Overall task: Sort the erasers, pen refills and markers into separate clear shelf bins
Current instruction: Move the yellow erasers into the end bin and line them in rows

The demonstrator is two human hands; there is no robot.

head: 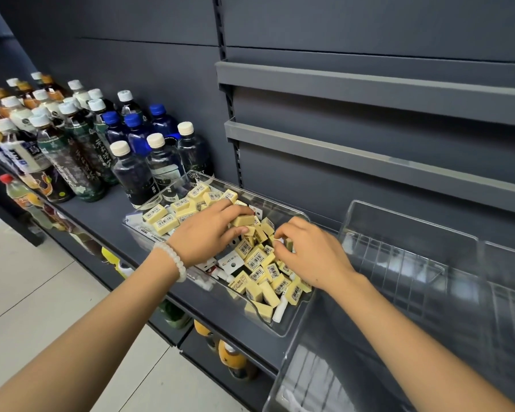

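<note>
Looking down via head cam: both my hands are in the clear bin (292, 328) full of yellow erasers (257, 258), which sits on the dark shelf (101, 215). My left hand (208, 233), w/ a white bead bracelet (173, 261) on the wrist, has fingers curled round one eraser (243, 220) near the bin's middle. My right hand (312, 251) pinches a small eraser (280, 239) between thumb & fingertips, just beside the left. White carded packs (232, 263) and white tube-like bits (280, 310) lie mixed under the erasers; can't tell if refills or markers.

Edges: bin's near-right corner overhangs toward the shelf front; its far-left wall is touching or nearly touching the clear bottles (164, 162). Right wall sits just beside a second clear bin (414, 263), ribbed bottom, nothing much visible inside. Bottles (57, 138) crowd the shelf's left stretch. Open shelf room between bottles & bin front-left. Above: two grey shelf rails (369, 90) on the back panel, well apart from my hands.
</note>
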